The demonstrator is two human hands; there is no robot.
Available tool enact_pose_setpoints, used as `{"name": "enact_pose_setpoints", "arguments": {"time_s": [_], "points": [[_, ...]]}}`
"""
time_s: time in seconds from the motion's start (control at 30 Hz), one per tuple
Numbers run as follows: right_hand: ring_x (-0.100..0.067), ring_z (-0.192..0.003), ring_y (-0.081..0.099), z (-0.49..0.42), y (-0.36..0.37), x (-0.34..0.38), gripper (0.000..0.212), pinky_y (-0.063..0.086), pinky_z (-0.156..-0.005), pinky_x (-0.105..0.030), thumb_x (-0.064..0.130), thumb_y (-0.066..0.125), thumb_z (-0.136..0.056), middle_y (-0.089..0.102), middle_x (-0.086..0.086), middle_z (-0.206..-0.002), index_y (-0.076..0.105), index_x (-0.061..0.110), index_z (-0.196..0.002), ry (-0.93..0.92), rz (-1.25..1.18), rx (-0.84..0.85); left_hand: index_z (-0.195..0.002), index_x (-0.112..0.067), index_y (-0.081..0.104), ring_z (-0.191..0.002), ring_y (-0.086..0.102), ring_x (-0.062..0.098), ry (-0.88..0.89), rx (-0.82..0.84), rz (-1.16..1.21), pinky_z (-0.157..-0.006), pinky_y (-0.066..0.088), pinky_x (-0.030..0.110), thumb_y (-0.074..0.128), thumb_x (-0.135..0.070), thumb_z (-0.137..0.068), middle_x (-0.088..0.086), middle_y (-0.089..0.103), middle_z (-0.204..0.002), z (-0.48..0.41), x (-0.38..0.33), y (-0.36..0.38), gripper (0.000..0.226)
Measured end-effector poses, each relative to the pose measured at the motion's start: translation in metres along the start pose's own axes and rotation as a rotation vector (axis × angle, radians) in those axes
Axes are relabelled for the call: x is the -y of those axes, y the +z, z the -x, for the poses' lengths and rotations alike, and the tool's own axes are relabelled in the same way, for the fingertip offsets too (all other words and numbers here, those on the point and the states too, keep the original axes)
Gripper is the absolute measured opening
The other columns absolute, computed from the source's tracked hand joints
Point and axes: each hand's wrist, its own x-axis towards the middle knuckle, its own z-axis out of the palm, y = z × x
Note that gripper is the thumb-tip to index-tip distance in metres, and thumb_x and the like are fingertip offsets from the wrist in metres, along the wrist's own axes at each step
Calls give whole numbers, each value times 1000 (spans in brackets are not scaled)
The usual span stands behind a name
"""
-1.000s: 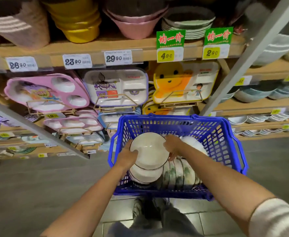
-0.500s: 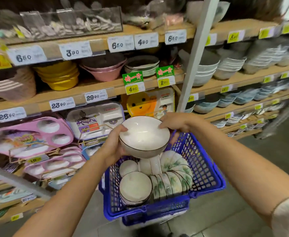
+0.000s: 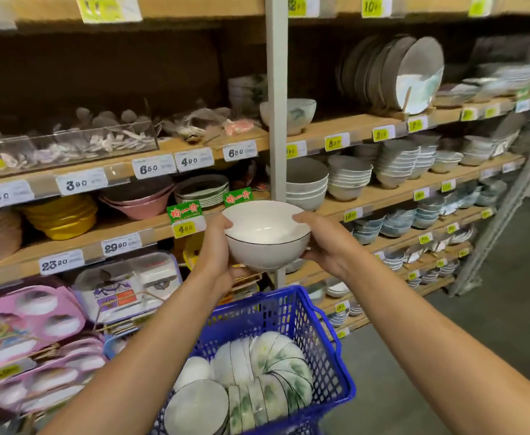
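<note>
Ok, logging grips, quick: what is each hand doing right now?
Left hand: grips the white bowl on its left side.
Right hand: grips the same bowl on its right side.

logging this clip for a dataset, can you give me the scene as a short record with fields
held thing: white bowl, dark rim line, upright
grip: left hand holds its left side, right hand its right side
lower in view: blue basket with stacked bowls lying in it
behind: wooden shelves of crockery with price tags
</note>
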Motion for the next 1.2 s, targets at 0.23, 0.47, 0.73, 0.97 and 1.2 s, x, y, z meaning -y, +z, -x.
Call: {"name": "enact_pose_setpoints", "arguments": {"time_s": [0.23, 0.47, 0.73, 0.97, 1.2], "points": [[-26, -89, 64, 15, -81, 54, 24, 51, -66, -32, 19, 50, -92, 70, -9, -102, 62, 12, -111, -85, -260, -62, -101, -24, 54, -91, 61, 32, 13, 10, 38, -66, 56, 47, 45, -33, -86, 9, 62, -104, 17, 15, 113, 20], [-29, -98, 63, 11, -152, 100, 25, 52, -78, -38, 19, 50, -92, 68, -12, -109, 60, 13, -114, -101, -259, -81, -119, -26, 50, -104, 58, 36, 6, 3, 71, -73, 55, 53, 49, -34, -83, 11, 59, -115, 17, 19, 194, 36], [-26, -91, 63, -29, -189, 151, 16, 53, -71, -36, 19, 48, -93, 68, -9, -103, 60, 17, -103, -134, -235, -73, -127, -25, 49, -105, 57, 38, 32, 45, 41, -73, 54, 58, 49, -36, -87, 11, 57, -123, -15, -6, 251, 42], [-28, -91, 64, -92, -202, 187, 23, 53, -84, -41, 14, 48, -91, 70, -10, -101, 60, 12, -110, -153, -261, 1, -121, -26, 51, -106, 59, 33, 61, 74, 38, -81, 52, 59, 50, -39, -89, 11, 60, -120, -68, -27, 285, 35], [-27, -85, 62, -161, -194, 229, 17, 50, -76, -36, 12, 49, -84, 67, -9, -90, 61, 13, -95, -187, -208, 69, -125, -27, 50, -109, 56, 33, 156, 63, 29, -82, 52, 60, 50, -40, -91, 9, 58, -120, -124, -62, 303, 36]]}}
